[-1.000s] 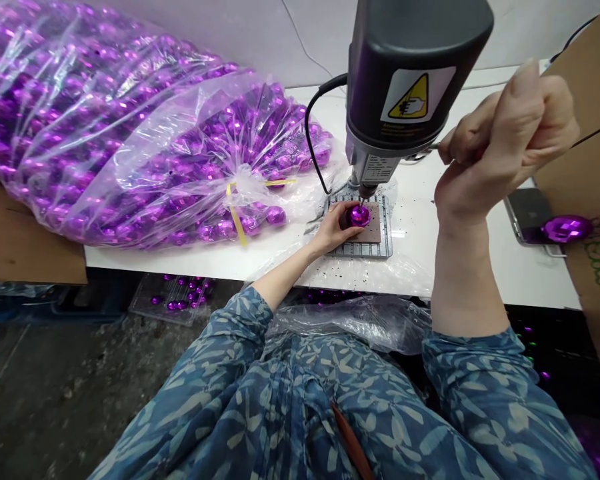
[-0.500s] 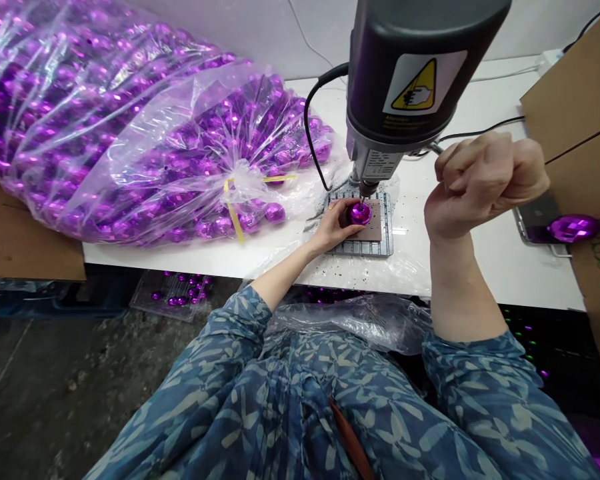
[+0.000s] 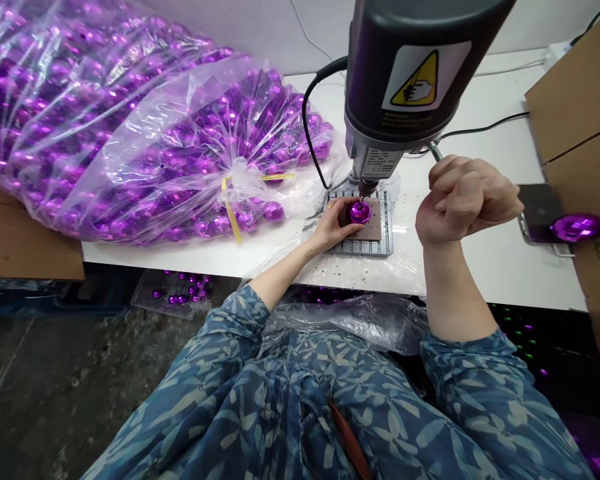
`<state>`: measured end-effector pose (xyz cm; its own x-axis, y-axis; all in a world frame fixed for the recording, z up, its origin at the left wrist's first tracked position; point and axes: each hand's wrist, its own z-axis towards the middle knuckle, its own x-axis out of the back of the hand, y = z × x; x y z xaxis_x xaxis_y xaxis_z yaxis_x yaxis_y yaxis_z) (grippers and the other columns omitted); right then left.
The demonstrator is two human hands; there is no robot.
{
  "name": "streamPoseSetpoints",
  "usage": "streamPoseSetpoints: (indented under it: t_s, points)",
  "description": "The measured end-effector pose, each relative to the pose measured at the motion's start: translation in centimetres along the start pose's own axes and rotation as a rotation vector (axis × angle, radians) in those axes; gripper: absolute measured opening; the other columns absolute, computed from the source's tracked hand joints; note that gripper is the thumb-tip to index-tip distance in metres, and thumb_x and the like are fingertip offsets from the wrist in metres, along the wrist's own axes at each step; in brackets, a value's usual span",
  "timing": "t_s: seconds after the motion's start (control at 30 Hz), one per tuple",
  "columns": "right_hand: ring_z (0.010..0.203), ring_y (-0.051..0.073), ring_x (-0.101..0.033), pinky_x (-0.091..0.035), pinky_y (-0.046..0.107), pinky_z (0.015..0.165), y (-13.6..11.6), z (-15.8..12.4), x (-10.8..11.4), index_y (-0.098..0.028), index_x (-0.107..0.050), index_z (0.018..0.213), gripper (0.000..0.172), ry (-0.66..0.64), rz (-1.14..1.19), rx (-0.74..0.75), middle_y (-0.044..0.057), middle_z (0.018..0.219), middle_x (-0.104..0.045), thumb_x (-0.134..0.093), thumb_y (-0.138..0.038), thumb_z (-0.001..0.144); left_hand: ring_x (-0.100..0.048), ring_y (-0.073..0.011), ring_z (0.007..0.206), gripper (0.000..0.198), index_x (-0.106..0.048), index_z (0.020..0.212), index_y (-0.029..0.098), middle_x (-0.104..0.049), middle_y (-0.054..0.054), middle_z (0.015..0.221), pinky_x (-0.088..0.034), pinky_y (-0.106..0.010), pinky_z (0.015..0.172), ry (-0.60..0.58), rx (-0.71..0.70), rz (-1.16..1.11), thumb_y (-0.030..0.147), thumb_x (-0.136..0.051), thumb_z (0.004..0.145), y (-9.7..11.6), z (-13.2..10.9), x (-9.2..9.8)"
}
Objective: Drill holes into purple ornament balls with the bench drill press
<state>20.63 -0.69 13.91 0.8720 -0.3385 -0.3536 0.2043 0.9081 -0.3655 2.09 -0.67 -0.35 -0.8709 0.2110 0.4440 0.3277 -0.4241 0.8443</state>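
One ball point(image 3: 360, 213) pinched by your left hand point(image 3: 334, 225); right hand point(image 3: 467, 200) grips lever point(image 3: 435, 152) at two o'clock; slack pinch could let ball spin.

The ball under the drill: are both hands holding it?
No, only the left hand holds the ball, while the right hand grips the lever.

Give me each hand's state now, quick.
Left hand: holding a purple faceted ball.
Right hand: closed on the metal lever.
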Motion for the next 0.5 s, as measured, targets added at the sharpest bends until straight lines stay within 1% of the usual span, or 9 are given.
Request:
streamPoseSetpoints:
  t_s: [0.23,0.33,0.4,0.47,0.5]
  points:
    - [0.043,0.001,-0.019,-0.037,0.026,0.05,0.7,-0.5,0.7,-0.017,-0.02,0.063,0.069,-0.021,-0.013,0.026,-0.007,0.049,-0.014,-0.062,-0.058,0.1,-0.063,-0.0345,0.146,0.064,-0.06,0.15,0.026,-0.068,-0.014,0.15,-0.05,-0.058,0.128,0.011,0.001,-0.013,0.045,-0.087,0.095,0.0,0.1,-0.2]
    - [0.041,0.002,-0.021,-0.037,0.025,0.048,0.3,-0.7,0.7,-0.016,-0.022,0.062,0.068,-0.044,0.016,0.035,-0.007,0.047,-0.015,-0.064,-0.054,0.1,-0.064,-0.0346,0.145,0.064,-0.059,0.151,0.026,-0.068,-0.014,0.149,-0.052,-0.059,0.127,0.01,0.002,-0.016,0.045,-0.086,0.096,0.0,0.1,-0.1]
    - [0.04,0.002,-0.022,-0.034,0.024,0.046,-0.6,-0.1,0.1,-0.016,-0.021,0.062,0.071,-0.049,0.042,0.021,-0.007,0.047,-0.015,-0.066,-0.055,0.1,-0.064,-0.035,0.145,0.064,-0.06,0.151,0.026,-0.068,-0.015,0.149,-0.052,-0.059,0.126,0.011,0.003,-0.015,0.046,-0.086,0.095,0.0,0.1,0.0]
    - [0.04,0.002,-0.023,-0.028,0.022,0.044,-1.7,1.5,-1.1,-0.016,-0.019,0.063,0.073,-0.038,0.054,-0.016,-0.007,0.047,-0.014,-0.066,-0.058,0.1,-0.063,-0.0352,0.146,0.065,-0.06,0.15,0.025,-0.068,-0.015,0.15,-0.053,-0.059,0.126,0.008,0.006,-0.022,0.047,-0.087,0.095,0.0,0.1,0.0]
    - [0.04,0.001,-0.024,-0.025,0.021,0.044,-2.2,2.6,-1.8,-0.016,-0.02,0.063,0.073,-0.033,0.054,-0.047,-0.007,0.047,-0.016,-0.067,-0.058,0.1,-0.063,-0.035,0.146,0.065,-0.06,0.15,0.025,-0.068,-0.015,0.151,-0.053,-0.058,0.125,0.005,0.009,-0.035,0.047,-0.087,0.095,-0.1,0.2,-0.1]
